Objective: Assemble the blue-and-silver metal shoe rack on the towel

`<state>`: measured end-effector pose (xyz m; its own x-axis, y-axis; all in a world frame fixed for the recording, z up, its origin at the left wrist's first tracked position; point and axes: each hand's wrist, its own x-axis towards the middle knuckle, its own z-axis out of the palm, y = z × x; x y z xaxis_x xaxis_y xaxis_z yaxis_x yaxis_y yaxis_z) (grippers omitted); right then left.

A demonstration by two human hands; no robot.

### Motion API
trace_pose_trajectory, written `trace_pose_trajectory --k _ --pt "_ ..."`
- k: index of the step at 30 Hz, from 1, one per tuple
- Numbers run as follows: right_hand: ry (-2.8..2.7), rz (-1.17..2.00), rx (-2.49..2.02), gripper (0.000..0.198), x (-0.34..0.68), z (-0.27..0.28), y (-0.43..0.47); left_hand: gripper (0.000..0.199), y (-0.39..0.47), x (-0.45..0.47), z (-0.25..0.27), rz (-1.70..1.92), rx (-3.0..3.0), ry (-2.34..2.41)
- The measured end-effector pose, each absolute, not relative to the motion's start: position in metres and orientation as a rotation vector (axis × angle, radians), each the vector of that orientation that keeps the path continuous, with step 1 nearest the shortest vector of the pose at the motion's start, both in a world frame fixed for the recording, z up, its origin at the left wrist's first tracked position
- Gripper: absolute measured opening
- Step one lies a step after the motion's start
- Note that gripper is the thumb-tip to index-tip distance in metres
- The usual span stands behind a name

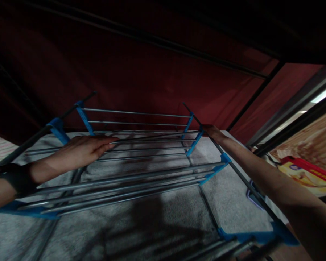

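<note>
A rack of thin grey metal rods [141, 175] and blue plastic brackets [83, 117] lies on its side before me. My left hand [88, 148], with a dark band at the wrist, is closed around one loose-looking metal rod near its left end. That rod slants across to the right side of the rack. There my right hand [212, 133] is at a blue bracket [197, 141] on the side pole [240, 177]; its fingers look curled around the joint, though they are small and partly hidden. Whether the rod sits in the bracket cannot be seen.
Under the rack spreads a grey towel-like cloth [214, 203]. Dark red fabric [141, 72] with dark poles rises behind. On the right lie a red and yellow box [306, 177] and a phone-like thing with a purple edge [254, 197], partly behind the pole.
</note>
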<state>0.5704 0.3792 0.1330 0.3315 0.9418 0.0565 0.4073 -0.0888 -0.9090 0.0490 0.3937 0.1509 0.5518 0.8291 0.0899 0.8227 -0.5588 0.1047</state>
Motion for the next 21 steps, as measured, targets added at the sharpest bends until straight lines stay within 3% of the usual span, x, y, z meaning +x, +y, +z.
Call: trace_pose_trajectory --k 9,21 --pt "-1.233 0.712 -1.667 0.007 0.572 0.130 0.380 0.066 0.403 0.042 0.140 0.248 2.767 1.464" --pt "-1.182 0.693 -1.679 0.011 0.566 0.133 0.380 0.078 0.416 0.037 0.133 0.205 2.677 1.528"
